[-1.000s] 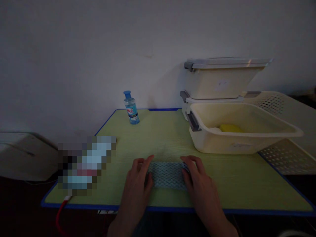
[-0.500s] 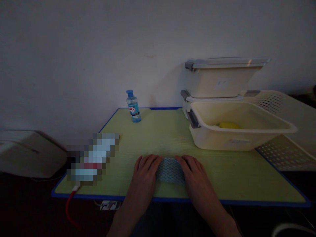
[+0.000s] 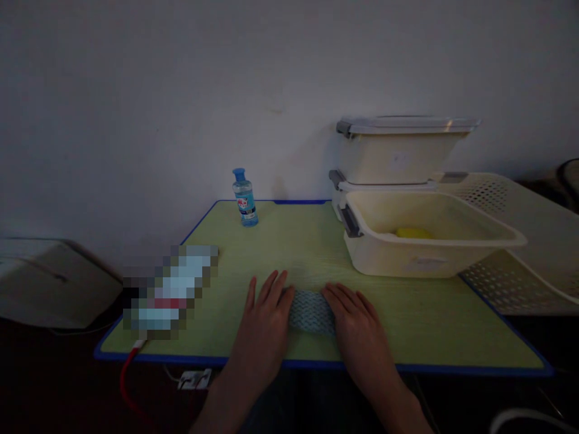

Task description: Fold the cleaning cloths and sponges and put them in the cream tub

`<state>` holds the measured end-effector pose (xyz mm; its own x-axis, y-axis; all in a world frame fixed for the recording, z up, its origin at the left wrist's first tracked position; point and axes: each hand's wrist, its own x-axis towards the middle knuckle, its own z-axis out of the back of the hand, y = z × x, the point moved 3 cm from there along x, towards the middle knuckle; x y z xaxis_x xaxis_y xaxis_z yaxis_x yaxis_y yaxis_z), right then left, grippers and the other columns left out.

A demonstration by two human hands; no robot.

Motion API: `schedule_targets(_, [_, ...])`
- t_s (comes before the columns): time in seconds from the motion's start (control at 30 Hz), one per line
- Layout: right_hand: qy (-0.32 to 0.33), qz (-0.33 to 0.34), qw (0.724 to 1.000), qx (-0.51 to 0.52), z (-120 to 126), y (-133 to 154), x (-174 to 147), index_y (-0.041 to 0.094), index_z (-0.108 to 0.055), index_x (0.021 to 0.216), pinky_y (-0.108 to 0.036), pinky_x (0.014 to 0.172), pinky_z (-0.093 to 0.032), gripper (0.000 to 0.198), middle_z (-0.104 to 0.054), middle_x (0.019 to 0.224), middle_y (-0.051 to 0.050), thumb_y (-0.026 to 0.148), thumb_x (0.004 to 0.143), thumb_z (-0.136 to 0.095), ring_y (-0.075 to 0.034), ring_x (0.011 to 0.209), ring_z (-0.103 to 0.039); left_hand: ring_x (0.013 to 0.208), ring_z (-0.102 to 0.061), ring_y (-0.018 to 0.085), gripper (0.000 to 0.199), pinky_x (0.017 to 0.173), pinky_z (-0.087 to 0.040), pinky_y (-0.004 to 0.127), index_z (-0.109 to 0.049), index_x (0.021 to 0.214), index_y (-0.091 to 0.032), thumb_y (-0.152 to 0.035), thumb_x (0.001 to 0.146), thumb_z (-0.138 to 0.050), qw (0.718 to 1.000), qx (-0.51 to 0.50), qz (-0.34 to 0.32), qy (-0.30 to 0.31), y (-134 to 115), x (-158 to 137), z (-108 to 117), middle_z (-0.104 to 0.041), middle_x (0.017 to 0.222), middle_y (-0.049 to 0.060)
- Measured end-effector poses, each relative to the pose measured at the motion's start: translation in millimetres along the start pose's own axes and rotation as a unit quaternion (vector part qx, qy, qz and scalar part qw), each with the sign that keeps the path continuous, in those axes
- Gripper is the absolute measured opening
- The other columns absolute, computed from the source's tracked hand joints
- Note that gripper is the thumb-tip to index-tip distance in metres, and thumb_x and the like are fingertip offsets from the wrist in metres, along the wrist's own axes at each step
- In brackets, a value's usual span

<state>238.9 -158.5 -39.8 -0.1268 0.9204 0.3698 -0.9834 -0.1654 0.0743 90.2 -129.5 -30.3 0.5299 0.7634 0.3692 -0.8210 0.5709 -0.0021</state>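
Note:
A small blue-grey knitted cloth (image 3: 312, 311) with a braided texture lies on the table between my two hands. Beside its left end rests my left hand (image 3: 266, 319), palm down with the fingers spread apart and the thumb side touching the knit. My right hand (image 3: 359, 319) covers the right end of the cloth, its fingers close together and curled over that edge. The underside of the cloth and my right thumb are hidden.
A clear bottle (image 3: 245, 202) with a blue cap stands at the table's back left. A pixelated device (image 3: 181, 289) with a red cable (image 3: 124, 380) lies left. At right sit an uncovered cream bin (image 3: 398, 262) holding something yellow, stacked lidded boxes (image 3: 398, 157) and a perforated basket (image 3: 538, 217).
The fingers of my left hand have lifted and spread apart. My right hand stays at the cloth's right end. The view has shifted slightly.

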Motion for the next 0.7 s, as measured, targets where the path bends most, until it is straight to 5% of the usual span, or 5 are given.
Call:
schedule_targets(0.2, [0.024,0.001,0.999,-0.026,-0.6,0.7,0.7,0.012,-0.058,0.115,-0.048,0.094,-0.044,0.047,-0.058,0.122,-0.012,-0.001,0.078,-0.032,-0.026,0.114,-0.053,0.127,-0.039,0.022,0.039,0.104,-0.037,0.039,-0.047,0.125,-0.007,-0.022,0.092,-0.031,0.998,-0.016,-0.055,0.004,-26.6,6.9,-4.3,-0.045,0.135,0.013])
schedule_targets(0.37, [0.022,0.009,0.998,-0.067,-0.1,-0.7,-0.4,0.008,-0.055,0.118,-0.048,0.094,-0.044,0.05,-0.055,0.124,-0.015,-0.001,0.077,-0.028,-0.027,0.116,-0.05,0.13,-0.034,0.026,0.043,0.104,-0.033,0.048,-0.041,0.131,-0.019,-0.036,0.092,-0.034,0.999,-0.014,-0.029,0.02,-23.5,6.4,-14.1,-0.04,0.139,0.01])
schedule_targets(0.53, [-0.043,0.069,0.994,-0.078,3.1,11.5,-5.5,0.006,-0.049,0.124,-0.048,0.098,-0.041,0.053,-0.048,0.132,-0.015,0.001,0.076,-0.027,-0.027,0.124,-0.042,0.131,-0.032,0.027,0.044,0.105,-0.031,0.048,-0.041,0.132,-0.021,-0.038,0.092,-0.033,0.999,-0.017,-0.027,0.026,-20.1,4.1,-14.9,-0.039,0.14,0.01])
schedule_targets(0.7, [0.005,0.097,0.995,-0.04,-1.9,14.9,-7.7,0.006,-0.044,0.129,-0.046,0.101,-0.038,0.049,-0.046,0.134,-0.015,0.008,0.082,-0.029,-0.026,0.126,-0.04,0.131,-0.032,0.026,0.043,0.106,-0.031,0.047,-0.04,0.132,-0.02,-0.035,0.093,-0.031,0.999,-0.014,-0.027,0.03,-21.4,4.2,-16.9,-0.039,0.14,0.009])
